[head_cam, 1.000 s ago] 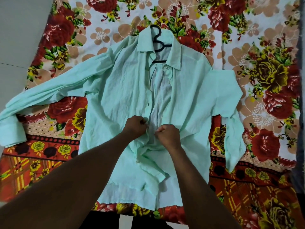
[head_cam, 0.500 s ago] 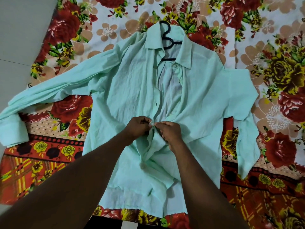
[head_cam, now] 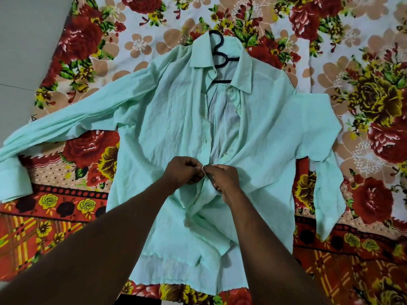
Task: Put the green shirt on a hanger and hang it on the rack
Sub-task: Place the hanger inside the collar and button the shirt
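Note:
The pale green shirt (head_cam: pixel 176 119) lies face up and spread out on a floral bedsheet. A black hanger (head_cam: pixel 220 56) is inside it, its hook poking out at the collar. My left hand (head_cam: pixel 182 171) pinches the left front edge of the shirt at mid-chest. My right hand (head_cam: pixel 224 178) pinches the right front edge, and the fingertips of both hands meet at a button. Above my hands the shirt front gapes apart; below them it is bunched. The left sleeve stretches out to the left and the right sleeve folds down on the right.
The floral bedsheet (head_cam: pixel 363 95) covers the surface, with a red patterned border near me. A grey floor (head_cam: pixel 26 40) shows at the upper left, past the sheet's edge. No rack is in view.
My hands have stayed together at the shirt's front and shifted slightly up the placket. The view has drifted a little, so the shirt sits lower and more to the right.

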